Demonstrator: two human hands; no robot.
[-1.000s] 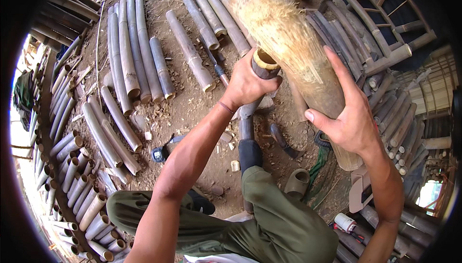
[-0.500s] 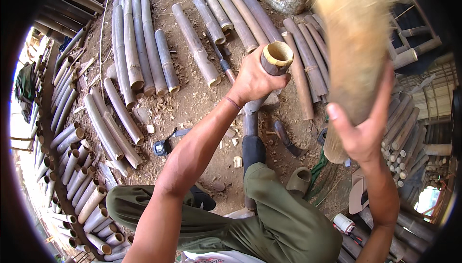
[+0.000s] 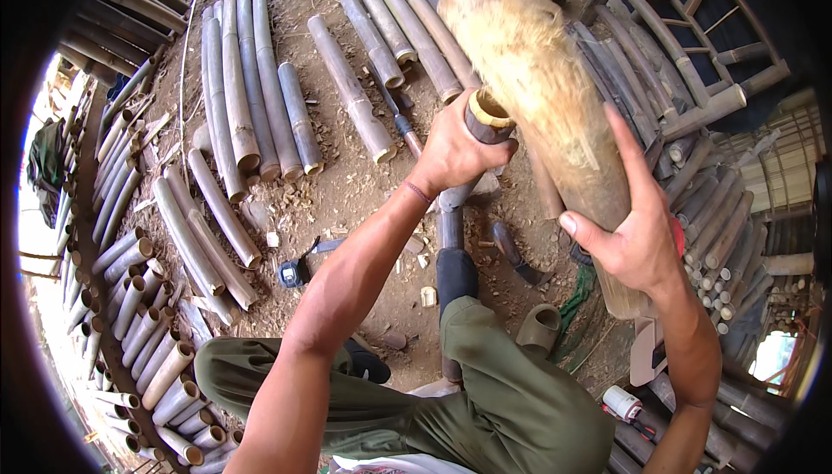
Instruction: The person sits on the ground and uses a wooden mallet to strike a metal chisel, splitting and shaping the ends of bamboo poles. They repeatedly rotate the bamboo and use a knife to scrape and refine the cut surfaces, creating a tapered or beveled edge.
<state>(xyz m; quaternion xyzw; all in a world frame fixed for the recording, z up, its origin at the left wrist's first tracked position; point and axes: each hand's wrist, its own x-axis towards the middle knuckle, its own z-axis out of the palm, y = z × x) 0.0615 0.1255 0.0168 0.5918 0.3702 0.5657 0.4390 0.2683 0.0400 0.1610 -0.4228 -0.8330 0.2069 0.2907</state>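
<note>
My left hand [image 3: 457, 146] is wrapped round an upright bamboo tube [image 3: 490, 119], whose hollow cut end points up past my fingers. In my right hand [image 3: 637, 236] is a thick wooden mallet [image 3: 555, 93], gripped with thumb and fingers on either side. Its broad, frayed pale head slants up and left, beside and partly over the tube's rim; whether they touch I cannot tell. A knife with a wooden handle [image 3: 407, 132] lies on the ground beyond my left wrist. Another dark-handled blade [image 3: 516, 253] lies near my knee.
Long bamboo poles [image 3: 251, 75] lie in rows on the chip-strewn dirt ahead. Stacked bamboo tubes [image 3: 165, 370] line the left side. A bamboo frame [image 3: 685, 32] and bundled poles [image 3: 715, 223] stand right. A small strapped device [image 3: 293, 273], a clog [image 3: 538, 327] and a can [image 3: 621, 402] lie nearby.
The mallet has swung down and left, from high at the right to beside the bamboo tube's rim. My left hand and the tube have barely shifted.
</note>
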